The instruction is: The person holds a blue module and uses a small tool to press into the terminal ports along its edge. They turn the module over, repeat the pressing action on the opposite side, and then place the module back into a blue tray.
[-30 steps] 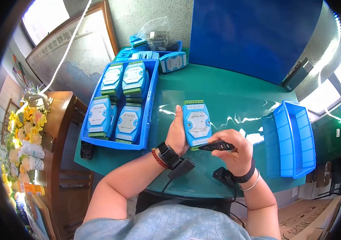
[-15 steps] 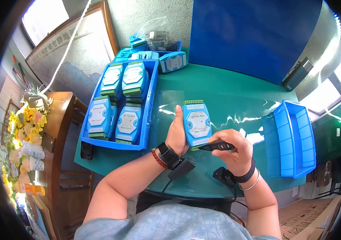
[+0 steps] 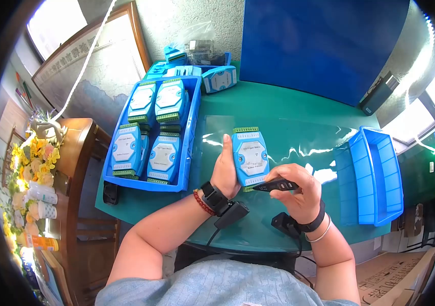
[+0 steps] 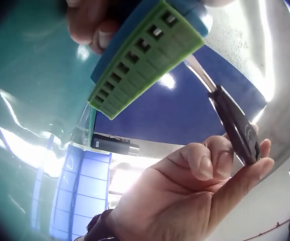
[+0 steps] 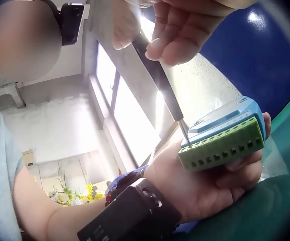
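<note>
My left hand grips a blue electronic module by its left side, thumb along the edge and its pale label facing up. Green terminal blocks line both ends of the module. A black-handled screwdriver is pinched between the thumb and fingers of my right hand. In the right wrist view its thin metal tip meets the top of the near green terminal block, at one end of the row. The left wrist view shows the block's row of square openings, with the screwdriver shaft passing behind it.
On the left stands a blue bin holding several similar modules. Behind it are more blue parts and a clear plastic bag. Another blue bin sits at the right of the green table. A blue panel rises at the back.
</note>
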Demonstrator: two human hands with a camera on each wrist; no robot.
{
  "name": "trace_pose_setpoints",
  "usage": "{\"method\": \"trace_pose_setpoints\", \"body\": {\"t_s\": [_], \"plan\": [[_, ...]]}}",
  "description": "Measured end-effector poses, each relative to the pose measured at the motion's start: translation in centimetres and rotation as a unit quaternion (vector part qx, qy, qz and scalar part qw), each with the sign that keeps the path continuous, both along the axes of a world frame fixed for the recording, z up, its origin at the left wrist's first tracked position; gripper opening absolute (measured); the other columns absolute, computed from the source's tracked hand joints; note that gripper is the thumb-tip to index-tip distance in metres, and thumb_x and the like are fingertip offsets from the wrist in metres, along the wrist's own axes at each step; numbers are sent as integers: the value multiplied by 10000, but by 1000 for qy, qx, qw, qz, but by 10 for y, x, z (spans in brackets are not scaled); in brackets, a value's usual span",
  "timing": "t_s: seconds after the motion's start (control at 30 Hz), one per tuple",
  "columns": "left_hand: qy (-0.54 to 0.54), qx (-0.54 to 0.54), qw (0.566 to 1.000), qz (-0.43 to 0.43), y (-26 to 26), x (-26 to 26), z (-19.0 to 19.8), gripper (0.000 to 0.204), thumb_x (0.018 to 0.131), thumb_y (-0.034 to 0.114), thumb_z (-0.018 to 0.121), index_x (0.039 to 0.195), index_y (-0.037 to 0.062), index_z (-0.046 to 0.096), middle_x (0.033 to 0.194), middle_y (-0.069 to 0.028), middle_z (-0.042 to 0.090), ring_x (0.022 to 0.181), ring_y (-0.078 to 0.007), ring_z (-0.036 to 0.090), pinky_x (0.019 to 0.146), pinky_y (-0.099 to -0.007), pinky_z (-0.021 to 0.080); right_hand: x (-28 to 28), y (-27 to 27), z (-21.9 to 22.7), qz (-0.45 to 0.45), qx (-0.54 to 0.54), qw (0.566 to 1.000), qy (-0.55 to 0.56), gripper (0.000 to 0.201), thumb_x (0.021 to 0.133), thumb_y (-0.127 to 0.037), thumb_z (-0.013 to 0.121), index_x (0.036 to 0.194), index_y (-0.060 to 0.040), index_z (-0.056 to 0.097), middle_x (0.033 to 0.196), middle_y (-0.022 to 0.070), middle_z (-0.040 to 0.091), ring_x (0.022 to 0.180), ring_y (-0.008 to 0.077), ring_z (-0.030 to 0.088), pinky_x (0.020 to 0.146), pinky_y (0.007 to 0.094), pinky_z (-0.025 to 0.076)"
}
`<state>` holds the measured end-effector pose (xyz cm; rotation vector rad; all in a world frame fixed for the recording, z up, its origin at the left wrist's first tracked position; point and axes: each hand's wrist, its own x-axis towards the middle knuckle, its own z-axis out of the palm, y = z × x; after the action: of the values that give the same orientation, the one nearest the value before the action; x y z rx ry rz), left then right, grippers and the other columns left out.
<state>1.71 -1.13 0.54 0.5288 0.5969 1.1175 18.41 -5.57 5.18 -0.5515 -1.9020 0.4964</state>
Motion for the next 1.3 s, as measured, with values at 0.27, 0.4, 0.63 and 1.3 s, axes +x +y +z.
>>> {"method": "trace_pose_setpoints", "body": {"t_s": [0.27,0.4,0.63,1.3], "plan": [[-9,5,1000,4,0,1,-1,648,995,525,163,1257,23,479,1115,-154,603,999,-274,623,867,-400,526,0,-2,2,-1,0,1000,-3,503,723,47,723,1173,-33,515,938,152,650,802,266,660,660,321,546],[-8,9,1000,11,1,0,-3,649,994,530,165,1254,28,484,1116,-152,605,999,-276,623,870,-406,524,5,-7,6,0,-1,1000,-21,467,807,-10,671,1217,-44,449,928,179,635,767,245,642,643,305,534],[-9,-1,1000,14,0,0,-1,650,994,529,163,1251,29,488,1116,-148,607,998,-274,623,877,-407,520,2,-7,-4,19,-34,998,55,472,821,22,658,1234,-47,440,929,163,643,827,271,648,727,349,533],[-12,10,1000,4,2,1,-3,657,999,515,150,1271,7,467,1153,-167,591,1046,-279,610,915,-406,509,3,-4,-2,28,-81,995,58,452,831,40,642,1235,-13,446,926,175,631,853,267,653,747,342,534]]}}
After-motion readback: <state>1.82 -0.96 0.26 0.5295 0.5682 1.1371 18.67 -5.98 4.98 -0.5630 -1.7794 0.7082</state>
